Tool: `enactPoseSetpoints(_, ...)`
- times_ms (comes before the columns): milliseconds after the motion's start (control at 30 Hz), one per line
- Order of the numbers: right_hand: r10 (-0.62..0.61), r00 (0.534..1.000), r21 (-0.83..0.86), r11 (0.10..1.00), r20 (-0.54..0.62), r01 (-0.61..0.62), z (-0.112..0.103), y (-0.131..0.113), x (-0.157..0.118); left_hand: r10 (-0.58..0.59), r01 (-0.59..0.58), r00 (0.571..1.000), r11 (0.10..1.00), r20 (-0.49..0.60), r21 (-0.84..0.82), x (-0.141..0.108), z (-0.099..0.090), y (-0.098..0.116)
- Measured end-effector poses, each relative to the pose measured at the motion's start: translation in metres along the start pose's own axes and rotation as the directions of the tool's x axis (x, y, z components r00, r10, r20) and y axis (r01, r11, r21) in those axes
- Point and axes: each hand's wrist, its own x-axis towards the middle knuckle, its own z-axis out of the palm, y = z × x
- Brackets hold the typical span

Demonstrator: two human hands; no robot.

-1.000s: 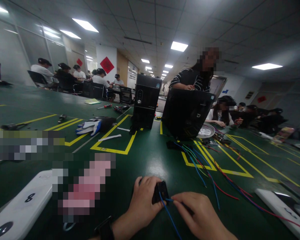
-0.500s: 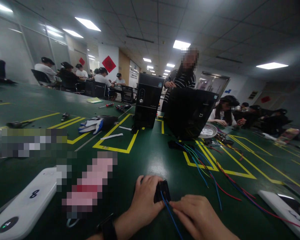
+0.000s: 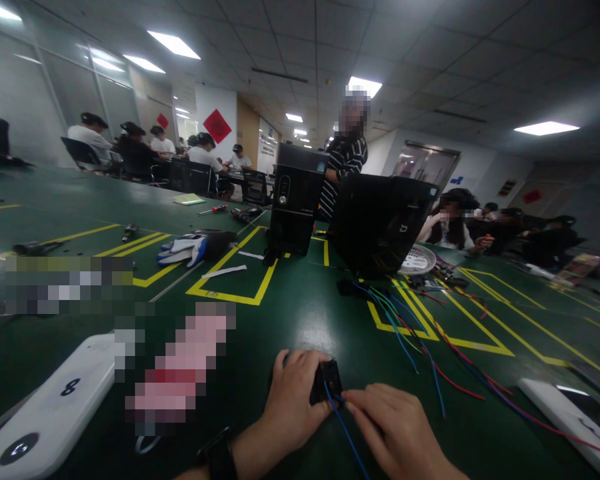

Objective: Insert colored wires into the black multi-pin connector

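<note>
Low in the head view, my left hand is wrapped round a small black block-shaped part, pressing it to the green tabletop. Its exact kind is hard to make out. A blue wire runs from the block's face down towards the bottom edge. At the block's right side, my right hand pinches a short blue wire piece between thumb and forefinger. Whether this piece belongs to the same wire is unclear. The pinched tip is partly hidden by the fingers.
Loose blue, green and red wires trail across the right. Two black computer cases stand ahead. At left lie a glove, a white device marked 8 and a blurred pink item. A person in stripes stands behind the cases.
My right fingers have shifted slightly right, drawing the short blue piece away from the longer blue wire. My left hand keeps the block in place. The standing person has moved left.
</note>
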Motion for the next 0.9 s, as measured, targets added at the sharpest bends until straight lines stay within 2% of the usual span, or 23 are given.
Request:
enactPoseSetpoints(67, -0.017, 0.998, 0.001, 1.000, 0.060, 0.017, -0.002, -0.001, 0.000, -0.005, 0.005, 1.000, 1.000, 0.001, 0.007, 0.000, 0.000, 0.000)
enactPoseSetpoints(167, -0.020, 0.976, 0.017, 1.000, 0.217, 0.017, -0.010, -0.001, 0.001, -0.012, 0.011, 1.000, 1.000, 0.005, 0.020, 0.000, -0.001, 0.001)
enactPoseSetpoints(300, 0.045, 0.942, 0.010, 0.999, 0.334, -0.051, -0.022, 0.001, 0.003, 0.001, -0.001, 1.000, 1.000, 0.011, 0.030, 0.002, -0.003, 0.002)
enactPoseSetpoints(500, 0.149, 0.939, 0.007, 0.987, 0.311, -0.158, -0.025, 0.005, 0.002, -0.002, 0.002, 1.000, 1.000, 0.022, 0.029, 0.001, -0.003, 0.002)
enactPoseSetpoints(900, 0.225, 0.913, 0.064, 0.963, 0.341, -0.261, -0.028, 0.005, 0.004, -0.009, 0.009, 1.000, 1.000, 0.022, 0.020, 0.002, -0.004, 0.003)
